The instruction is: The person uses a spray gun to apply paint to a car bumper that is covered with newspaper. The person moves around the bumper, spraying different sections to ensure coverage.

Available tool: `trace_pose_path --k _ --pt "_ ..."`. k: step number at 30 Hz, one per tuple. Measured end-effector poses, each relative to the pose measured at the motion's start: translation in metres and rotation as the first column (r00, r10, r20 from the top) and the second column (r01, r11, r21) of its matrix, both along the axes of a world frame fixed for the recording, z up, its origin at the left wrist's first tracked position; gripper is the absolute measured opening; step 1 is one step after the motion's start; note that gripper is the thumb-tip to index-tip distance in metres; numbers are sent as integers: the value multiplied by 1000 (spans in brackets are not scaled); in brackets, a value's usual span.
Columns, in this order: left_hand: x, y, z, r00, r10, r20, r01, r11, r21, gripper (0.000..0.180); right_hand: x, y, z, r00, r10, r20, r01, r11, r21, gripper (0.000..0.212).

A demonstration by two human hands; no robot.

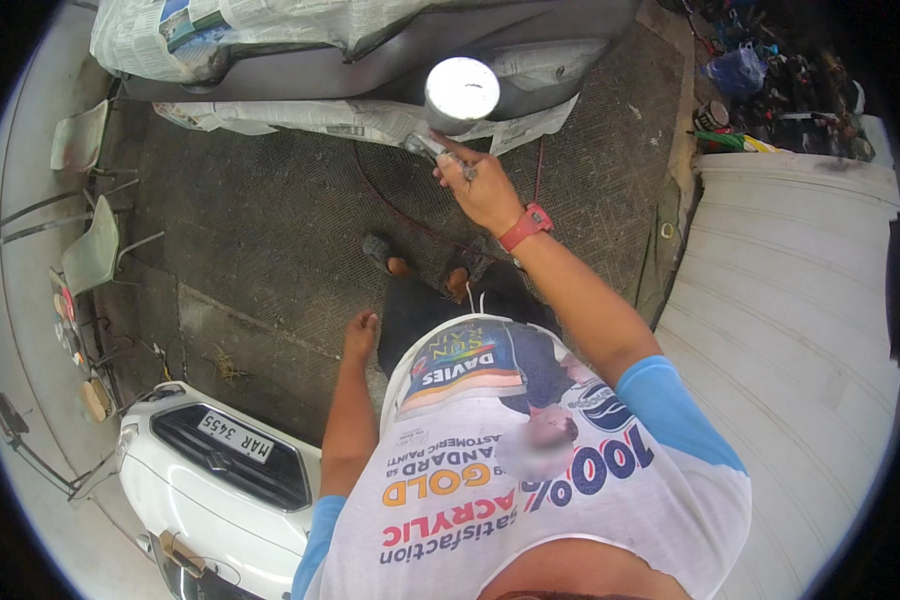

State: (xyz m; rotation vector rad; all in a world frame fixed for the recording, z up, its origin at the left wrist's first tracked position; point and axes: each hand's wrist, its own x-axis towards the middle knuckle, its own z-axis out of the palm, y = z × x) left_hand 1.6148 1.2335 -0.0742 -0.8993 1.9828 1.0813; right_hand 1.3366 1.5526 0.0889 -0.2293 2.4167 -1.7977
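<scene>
My right hand (482,190), with a red watch on the wrist, is wrapped round the grip of a paint spray gun (426,147). On top of the gun sits a round cup with a bright white lid (462,90). The gun is held in front of a grey car body panel (300,76), whose edges are masked with newspaper (270,28). A thin dark red hose (390,205) trails over the ground below the gun. My left hand (361,334) hangs low at my side, its fingers curled in with nothing visible in them.
Behind me on the left stands a white car (220,500). Two pale chairs (95,245) are by the left wall. At right are a ribbed white metal sheet (785,330) and a heap of clutter (800,90) with a paint can (711,116). The ground (240,200) is dark and textured.
</scene>
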Motion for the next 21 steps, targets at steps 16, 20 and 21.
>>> trace_pose_path --k 16,20,21 --pt "16 -8 0 998 -53 34 55 998 -39 54 -23 64 -2 935 -356 10 354 932 77 49" --pt "8 -11 5 999 -10 39 13 997 -77 53 -10 27 -25 971 -219 101 223 975 -28 49" --pt "5 -10 6 999 5 37 -2 997 -72 53 -8 21 -30 973 -199 113 205 978 -47 49"
